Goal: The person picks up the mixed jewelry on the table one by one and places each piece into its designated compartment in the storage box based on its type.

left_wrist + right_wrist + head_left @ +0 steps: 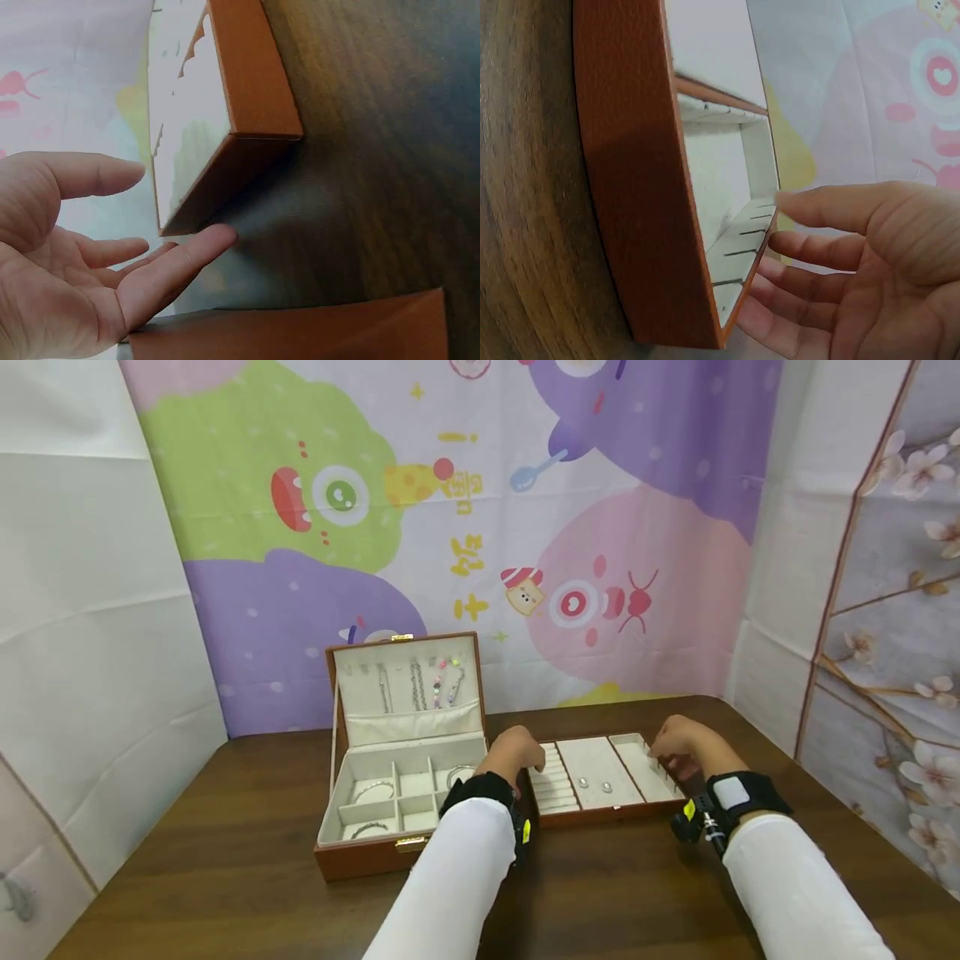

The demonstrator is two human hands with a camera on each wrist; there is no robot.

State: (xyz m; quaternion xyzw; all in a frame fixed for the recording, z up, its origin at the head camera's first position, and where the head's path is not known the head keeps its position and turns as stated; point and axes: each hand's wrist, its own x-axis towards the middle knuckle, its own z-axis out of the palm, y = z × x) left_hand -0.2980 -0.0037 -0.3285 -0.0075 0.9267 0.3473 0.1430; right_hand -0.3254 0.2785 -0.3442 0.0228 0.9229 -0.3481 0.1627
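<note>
A brown jewelry tray (pixel 587 817) with a pale lining lies flat on the dark wooden table (pixel 600 893). My left hand (pixel 82 247) is beside its left end, thumb and fingers spread, with a gap to the tray in the left wrist view. At the opposite end my right hand (pixel 855 259) grips the tray's wall, thumb at the rim and the other fingers along the outer side. Two small round earrings (pixel 595 785) sit in the middle section. Ring rolls (pixel 553 781) fill the left section; thin dark strips (pixel 741 253) hang over the right wall.
Left of the tray stands an open brown jewelry box (pixel 360 862). Bracelets (pixel 373 791) lie in its compartments, and several necklaces (pixel 417 685) hang inside the raised lid (pixel 367 693). A cartoon-print curtain (pixel 480 668) closes off the back; a floral panel (pixel 885 693) borders the right.
</note>
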